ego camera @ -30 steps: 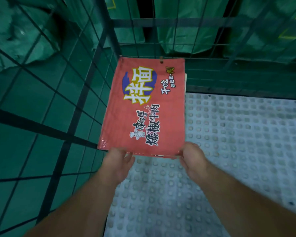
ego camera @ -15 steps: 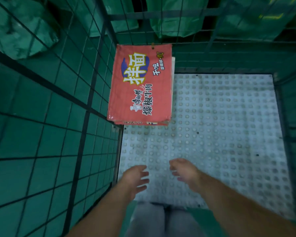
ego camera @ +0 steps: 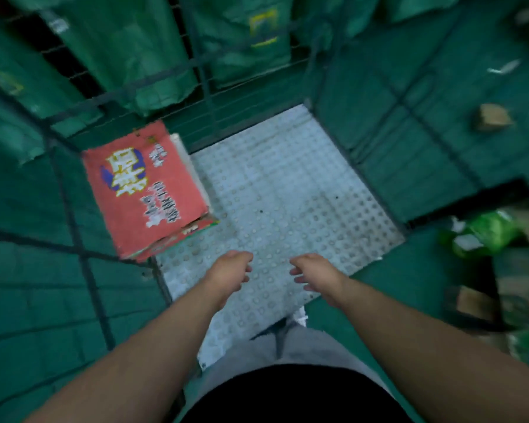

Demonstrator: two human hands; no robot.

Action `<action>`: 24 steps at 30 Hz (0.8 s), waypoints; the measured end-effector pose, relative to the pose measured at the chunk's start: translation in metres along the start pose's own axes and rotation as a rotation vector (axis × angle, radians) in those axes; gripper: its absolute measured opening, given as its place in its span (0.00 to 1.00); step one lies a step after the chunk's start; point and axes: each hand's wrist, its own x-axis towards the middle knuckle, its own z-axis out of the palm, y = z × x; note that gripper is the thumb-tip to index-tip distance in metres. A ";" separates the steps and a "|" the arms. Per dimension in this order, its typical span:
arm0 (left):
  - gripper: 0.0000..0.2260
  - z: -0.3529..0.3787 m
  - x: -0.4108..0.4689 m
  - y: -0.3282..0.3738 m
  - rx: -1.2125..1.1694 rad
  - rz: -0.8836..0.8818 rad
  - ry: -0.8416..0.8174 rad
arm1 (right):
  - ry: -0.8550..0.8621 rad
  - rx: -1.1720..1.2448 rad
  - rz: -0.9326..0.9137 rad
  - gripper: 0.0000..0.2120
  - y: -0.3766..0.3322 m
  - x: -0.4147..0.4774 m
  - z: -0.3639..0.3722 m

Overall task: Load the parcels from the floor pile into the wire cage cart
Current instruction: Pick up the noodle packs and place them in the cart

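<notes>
Left hand (ego camera: 229, 268) and right hand (ego camera: 313, 274) withdrew; red parcel (ego camera: 144, 190) lies in cart (ego camera: 287, 178) corner.

A flat red parcel (ego camera: 147, 190), printed in yellow, blue and white, lies left of centre in the frame. It sits in the far left corner of the cart (ego camera: 287, 190), on the grey studded floor with its long side along the wire wall. A white edge shows along its right side. At the right edge, blurred, a green parcel (ego camera: 486, 233) and two brown boxes (ego camera: 492, 117) (ego camera: 474, 300) lie outside the cart.
</notes>
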 end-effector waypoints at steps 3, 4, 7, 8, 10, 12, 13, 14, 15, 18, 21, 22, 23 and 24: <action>0.14 0.036 -0.006 0.015 0.184 0.079 -0.090 | 0.073 0.197 0.020 0.12 0.043 -0.026 -0.019; 0.15 0.051 -0.008 0.016 0.242 0.110 -0.114 | 0.114 0.262 0.027 0.12 0.060 -0.034 -0.025; 0.15 0.099 -0.028 0.014 0.416 0.156 -0.202 | 0.246 0.487 0.069 0.08 0.120 -0.064 -0.045; 0.15 0.116 -0.036 0.011 0.471 0.165 -0.231 | 0.267 0.558 0.086 0.05 0.139 -0.077 -0.052; 0.15 0.151 -0.054 0.004 0.583 0.194 -0.294 | 0.303 0.673 0.106 0.07 0.175 -0.099 -0.063; 0.12 0.189 -0.074 -0.008 0.699 0.238 -0.366 | 0.379 0.764 0.110 0.08 0.213 -0.120 -0.078; 0.10 0.211 -0.084 -0.015 0.760 0.258 -0.398 | 0.420 0.813 0.116 0.06 0.234 -0.130 -0.087; 0.10 0.233 -0.094 -0.024 0.824 0.271 -0.427 | 0.457 0.865 0.130 0.05 0.254 -0.143 -0.096; 0.10 0.256 -0.104 -0.033 0.884 0.280 -0.451 | 0.489 0.915 0.147 0.04 0.277 -0.154 -0.104; 0.13 0.327 -0.130 -0.065 1.032 0.331 -0.516 | 0.585 1.043 0.174 0.06 0.347 -0.184 -0.125; 0.13 0.405 -0.163 -0.107 1.161 0.372 -0.597 | 0.660 1.117 0.196 0.06 0.431 -0.209 -0.142; 0.13 0.429 -0.173 -0.120 1.191 0.375 -0.621 | 0.669 1.125 0.212 0.05 0.456 -0.219 -0.146; 0.14 0.452 -0.184 -0.134 1.219 0.372 -0.640 | 0.680 1.146 0.227 0.04 0.483 -0.228 -0.152; 0.14 0.477 -0.196 -0.150 1.249 0.378 -0.658 | 0.689 1.169 0.244 0.03 0.509 -0.240 -0.158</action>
